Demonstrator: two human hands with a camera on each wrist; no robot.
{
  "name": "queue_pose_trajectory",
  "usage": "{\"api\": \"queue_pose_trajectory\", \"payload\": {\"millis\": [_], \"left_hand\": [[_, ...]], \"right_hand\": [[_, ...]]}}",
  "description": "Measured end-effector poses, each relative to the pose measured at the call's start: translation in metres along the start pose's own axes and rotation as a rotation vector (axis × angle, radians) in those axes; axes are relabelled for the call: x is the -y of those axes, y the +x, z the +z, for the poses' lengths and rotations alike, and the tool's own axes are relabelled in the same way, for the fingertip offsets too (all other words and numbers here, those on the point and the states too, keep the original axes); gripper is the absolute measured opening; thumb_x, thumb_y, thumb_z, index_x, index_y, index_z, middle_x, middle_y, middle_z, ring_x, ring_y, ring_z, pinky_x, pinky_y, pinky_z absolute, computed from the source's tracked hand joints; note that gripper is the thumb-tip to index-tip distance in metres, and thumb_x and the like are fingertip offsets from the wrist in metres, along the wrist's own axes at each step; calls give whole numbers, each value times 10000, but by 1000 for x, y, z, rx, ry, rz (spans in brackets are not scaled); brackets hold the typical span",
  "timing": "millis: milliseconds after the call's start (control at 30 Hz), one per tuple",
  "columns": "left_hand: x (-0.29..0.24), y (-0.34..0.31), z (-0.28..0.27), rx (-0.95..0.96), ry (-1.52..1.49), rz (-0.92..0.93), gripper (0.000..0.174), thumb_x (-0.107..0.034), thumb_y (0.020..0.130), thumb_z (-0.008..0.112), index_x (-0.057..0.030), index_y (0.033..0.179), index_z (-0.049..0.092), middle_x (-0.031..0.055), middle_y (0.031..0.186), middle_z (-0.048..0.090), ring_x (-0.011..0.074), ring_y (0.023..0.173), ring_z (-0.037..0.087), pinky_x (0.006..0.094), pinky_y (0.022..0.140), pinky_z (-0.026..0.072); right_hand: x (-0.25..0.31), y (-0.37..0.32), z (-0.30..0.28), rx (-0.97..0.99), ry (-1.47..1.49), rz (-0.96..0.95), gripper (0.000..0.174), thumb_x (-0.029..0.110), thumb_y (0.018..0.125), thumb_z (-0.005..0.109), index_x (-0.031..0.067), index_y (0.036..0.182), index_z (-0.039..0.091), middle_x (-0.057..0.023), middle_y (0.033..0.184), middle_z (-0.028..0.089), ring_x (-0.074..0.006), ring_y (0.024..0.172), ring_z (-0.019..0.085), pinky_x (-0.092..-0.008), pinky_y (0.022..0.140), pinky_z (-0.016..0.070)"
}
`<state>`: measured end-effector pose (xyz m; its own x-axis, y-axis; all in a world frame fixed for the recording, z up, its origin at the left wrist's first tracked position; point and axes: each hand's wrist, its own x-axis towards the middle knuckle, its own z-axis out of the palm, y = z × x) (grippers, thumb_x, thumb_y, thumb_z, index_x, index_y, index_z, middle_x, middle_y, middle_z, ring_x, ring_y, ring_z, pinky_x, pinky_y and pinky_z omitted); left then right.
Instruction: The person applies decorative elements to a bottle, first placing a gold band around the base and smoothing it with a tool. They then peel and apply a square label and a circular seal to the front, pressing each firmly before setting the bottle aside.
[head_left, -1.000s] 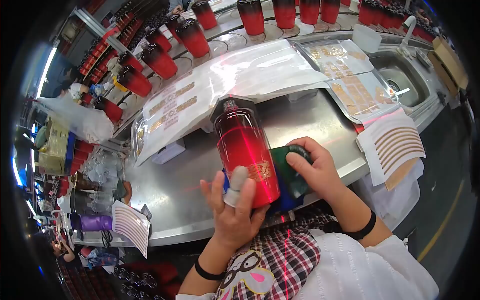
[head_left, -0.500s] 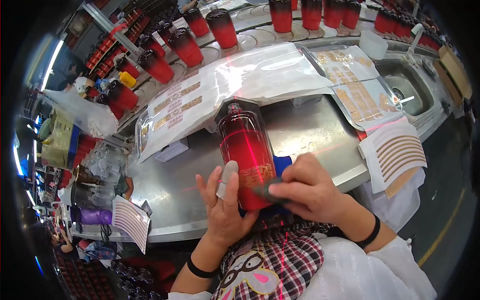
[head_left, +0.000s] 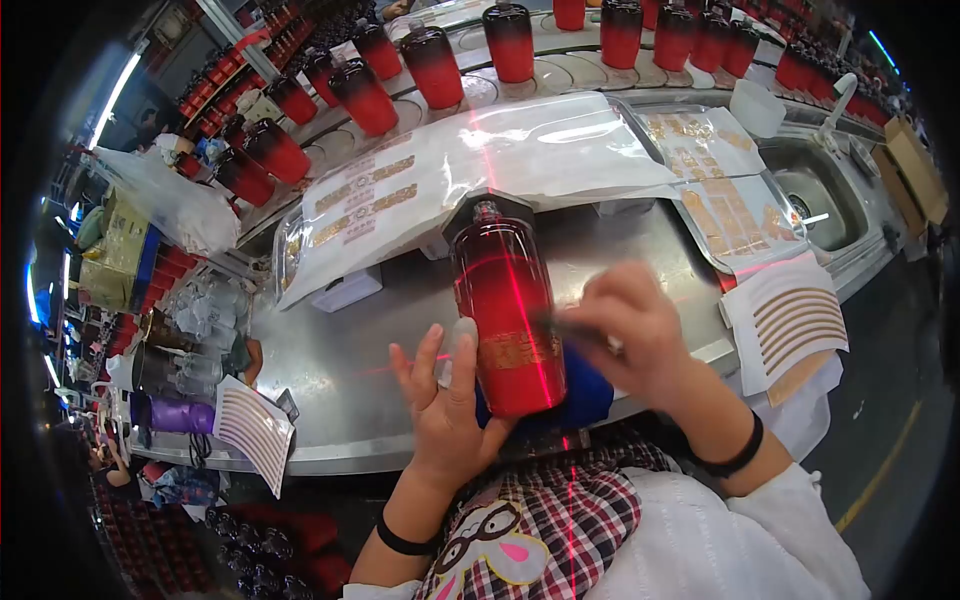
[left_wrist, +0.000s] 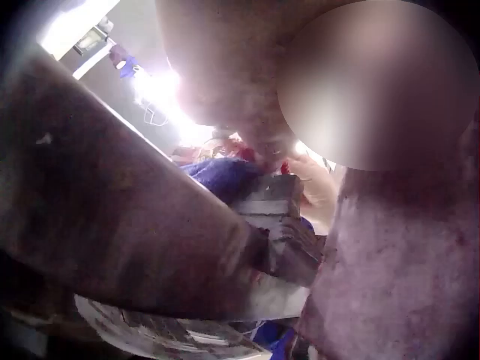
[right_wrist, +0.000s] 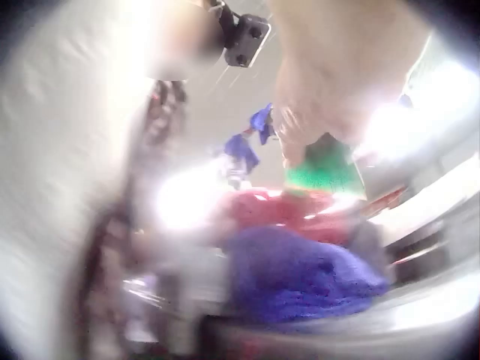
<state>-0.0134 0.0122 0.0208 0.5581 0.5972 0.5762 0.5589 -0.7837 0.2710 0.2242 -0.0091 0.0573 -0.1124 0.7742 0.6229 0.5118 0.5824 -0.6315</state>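
A red bottle (head_left: 508, 290) with a dark neck and a gold pattern (head_left: 515, 350) lies on a blue cloth (head_left: 585, 393), its neck end at a dark holder (head_left: 463, 215). My left hand (head_left: 447, 420) rests along the bottle's left side, fingers spread and fairly straight, one fingertip in a pale cover. At the bottle's right side my blurred right hand (head_left: 635, 335) pinches a dark green flat piece, whose edge reaches the gold pattern. In the right wrist view the green piece (right_wrist: 326, 174) touches the red bottle (right_wrist: 292, 214) above the blue cloth (right_wrist: 300, 277).
Behind the bottle a white sheet (head_left: 480, 150) carries gold decals. A tray of decals (head_left: 735, 205) and a sink (head_left: 825, 190) stand at the right. Striped sheets lie at right (head_left: 795, 325) and left (head_left: 252, 430). Several red bottles line the far conveyor (head_left: 465, 95).
The right hand brought the green piece onto the bottle's lower front, then moved up and right to its side. The left hand shifted slightly, its fingers still spread beside the bottle.
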Motion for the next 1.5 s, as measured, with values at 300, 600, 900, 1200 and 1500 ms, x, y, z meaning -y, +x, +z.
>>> {"api": "queue_pose_trajectory", "payload": {"millis": [300, 600, 900, 1200, 1500], "left_hand": [[4, -7, 13, -68, -75, -19, 932, -341, 718, 806, 21, 1446, 352, 213, 1422, 453, 402, 1389, 317, 623, 1142, 81], [-2, -1, -2, 8, 44, 32, 966, -374, 755, 779, 47, 1468, 281, 250, 1419, 427, 415, 1398, 295, 618, 1143, 81], [-2, 1, 0, -24, 41, -10, 1013, -395, 724, 794, 66, 1459, 271, 213, 1407, 450, 415, 1380, 301, 624, 1135, 82], [1, -3, 5, 7, -55, -127, 1060, -469, 736, 783, 92, 1458, 246, 246, 1416, 418, 418, 1381, 299, 615, 1140, 86], [6, -4, 12, 24, -46, -166, 1075, -505, 696, 788, 75, 1454, 293, 229, 1420, 431, 415, 1378, 303, 621, 1137, 86]], "right_hand": [[16, 4, -5, 158, 153, 51, 173, 18, 775, 726, 41, 931, 656, -115, 836, 580, -281, 767, 591, -363, 679, 478], [13, 8, -6, 228, 235, 275, 156, 84, 821, 717, 17, 952, 664, -115, 813, 605, -228, 702, 612, -334, 610, 467], [-2, 24, 3, -93, -26, 357, 156, 94, 807, 714, 6, 928, 669, -104, 789, 611, -202, 685, 601, -304, 608, 459], [10, 19, 4, -37, -345, -86, 210, 66, 733, 718, 65, 931, 648, -58, 756, 528, -239, 678, 548, -367, 625, 417], [31, 10, 9, 151, -147, -211, 357, 47, 640, 766, 74, 981, 665, -76, 820, 556, -276, 726, 536, -389, 658, 410]]}}
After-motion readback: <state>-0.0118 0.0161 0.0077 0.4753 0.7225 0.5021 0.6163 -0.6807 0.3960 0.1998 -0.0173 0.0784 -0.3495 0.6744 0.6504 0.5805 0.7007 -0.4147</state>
